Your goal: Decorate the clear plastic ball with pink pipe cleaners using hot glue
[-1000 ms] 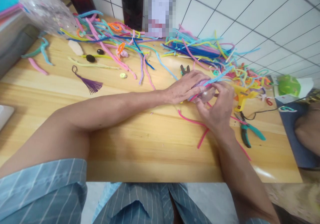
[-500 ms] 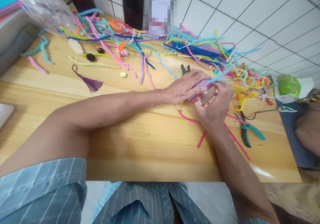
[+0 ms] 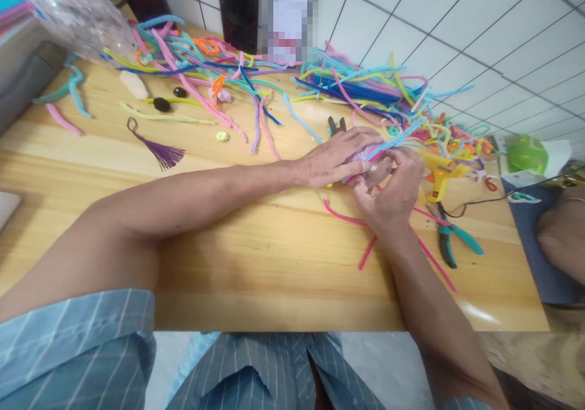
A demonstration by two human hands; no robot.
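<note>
My left hand (image 3: 336, 159) lies over a purple pipe-cleaner piece (image 3: 364, 153), its fingers closed on the far side and its thumb along the near side. From the right, my right hand (image 3: 393, 184) pinches the same piece with thumb and bent fingers. Light-blue pipe cleaners (image 3: 402, 137) stick out of it toward the back right, and a pink strand runs along its edge. Between the hands a roundish, see-through part shows, mostly hidden by fingers. Pink-red pipe cleaners (image 3: 434, 259) lie on the table under and beside my right wrist.
Right of my hands are a yellow glue gun (image 3: 441, 175) with a black cord and teal-handled pliers (image 3: 450, 239). Heaped pipe cleaners (image 3: 356, 90) line the back. A purple tassel (image 3: 158, 148) lies left. At the right edge another person's arm (image 3: 564, 236) shows.
The whole view has shifted slightly, so things sit a little further left. Both hands keep their hold on the purple piece, with hardly any movement.
</note>
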